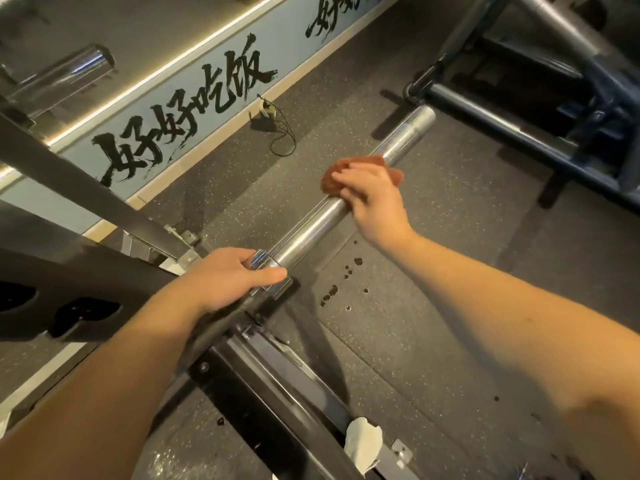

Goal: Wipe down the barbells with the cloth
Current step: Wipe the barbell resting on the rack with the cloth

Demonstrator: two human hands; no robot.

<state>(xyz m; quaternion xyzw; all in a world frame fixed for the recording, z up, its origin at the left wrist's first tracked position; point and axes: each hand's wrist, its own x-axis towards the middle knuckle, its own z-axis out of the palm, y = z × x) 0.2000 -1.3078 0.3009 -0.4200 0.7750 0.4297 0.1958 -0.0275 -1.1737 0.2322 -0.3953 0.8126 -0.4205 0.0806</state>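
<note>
A chrome barbell sleeve [311, 225] runs diagonally from lower left to upper right above the speckled floor. My right hand [372, 199] grips a reddish-brown cloth [341, 173] wrapped over the sleeve a little past its middle. My left hand [225, 277] holds the barbell at the collar [270, 271], thumb laid along the bar. The bar's shaft behind my left hand is hidden by my wrist.
A black rack upright [86, 188] and its base beam [277, 386] stand at the left and bottom. A white rag [363, 443] lies on the beam. A blue machine frame [519, 129] sits top right. A second bar end [65, 77] is top left. Dark spots [332, 289] mark the floor.
</note>
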